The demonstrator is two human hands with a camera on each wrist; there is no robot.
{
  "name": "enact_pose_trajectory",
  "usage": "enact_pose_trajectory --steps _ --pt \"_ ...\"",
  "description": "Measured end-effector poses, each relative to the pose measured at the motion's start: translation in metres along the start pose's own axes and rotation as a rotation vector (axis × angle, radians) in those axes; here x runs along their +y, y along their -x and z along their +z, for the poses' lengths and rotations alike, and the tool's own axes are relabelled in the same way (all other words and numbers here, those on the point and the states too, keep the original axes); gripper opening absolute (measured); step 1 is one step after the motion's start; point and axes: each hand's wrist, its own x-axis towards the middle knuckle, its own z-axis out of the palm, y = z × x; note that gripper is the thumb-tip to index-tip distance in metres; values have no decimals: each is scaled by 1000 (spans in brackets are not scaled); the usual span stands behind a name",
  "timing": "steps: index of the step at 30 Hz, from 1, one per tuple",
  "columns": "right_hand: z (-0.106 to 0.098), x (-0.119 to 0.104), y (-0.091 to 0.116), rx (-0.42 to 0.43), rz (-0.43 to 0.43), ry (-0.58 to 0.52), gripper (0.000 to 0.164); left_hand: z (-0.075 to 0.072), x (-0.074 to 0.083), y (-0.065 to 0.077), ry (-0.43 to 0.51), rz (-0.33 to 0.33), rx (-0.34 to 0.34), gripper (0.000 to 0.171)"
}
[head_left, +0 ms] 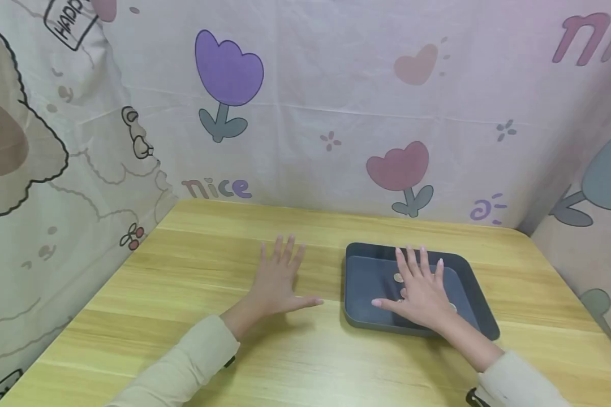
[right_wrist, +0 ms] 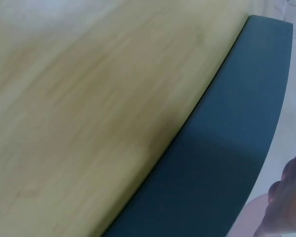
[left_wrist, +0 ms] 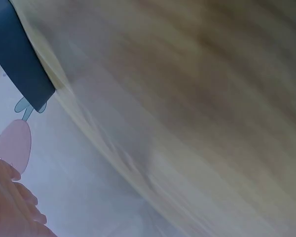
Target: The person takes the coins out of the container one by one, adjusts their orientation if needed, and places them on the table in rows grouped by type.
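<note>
A dark blue-grey rectangular tray (head_left: pixel 366 282) lies on the right part of the table. On its floor are several small round coin-like pieces (head_left: pixel 398 277), partly covered from view by the right hand (head_left: pixel 422 291). That hand hovers over the tray with fingers straight and spread, holding nothing. To the tray's left, the left hand (head_left: pixel 276 287) is held above bare wood, its fingers likewise spread and nothing in its grasp. The left wrist view catches the tray's corner (left_wrist: pixel 19 54) and some fingertips; the right wrist view shows the tray's outer side wall (right_wrist: pixel 212 133).
The light wooden table (head_left: pixel 193 260) meets a printed cloth backdrop (head_left: pixel 305 79) with flowers and lettering at its back. More printed cloth hangs along the left and right sides. Light sleeves cover both forearms, with a dark band (head_left: pixel 473 397) near the right wrist.
</note>
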Motion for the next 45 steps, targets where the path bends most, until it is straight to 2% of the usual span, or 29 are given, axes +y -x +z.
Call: enact_pose_trajectory --steps 2,9,16,20,24,27,32,39,45 --pt "-2 5 3 -1 -2 -16 117 -1 2 -1 22 17 -1 122" --pt "-12 24 14 53 -18 -74 116 -3 9 -7 5 35 -30 110" --pt "-20 52 27 112 -63 -123 111 -3 23 -14 149 25 -53 104" --pt "-23 69 34 122 -76 -144 109 -1 33 -19 208 41 -65 102" --pt "-25 85 40 112 -74 -186 104 1 45 -26 196 86 -79 99" --pt "-26 96 44 77 -71 -239 101 2 56 -32 157 119 -92 95" --pt "-27 114 49 21 -82 -291 102 6 75 -40 155 156 -116 88" --pt "-23 132 59 8 -98 -294 107 17 95 -52 166 183 -85 81" --pt "-19 139 66 -2 -97 -303 111 29 113 -61 155 178 -78 74"
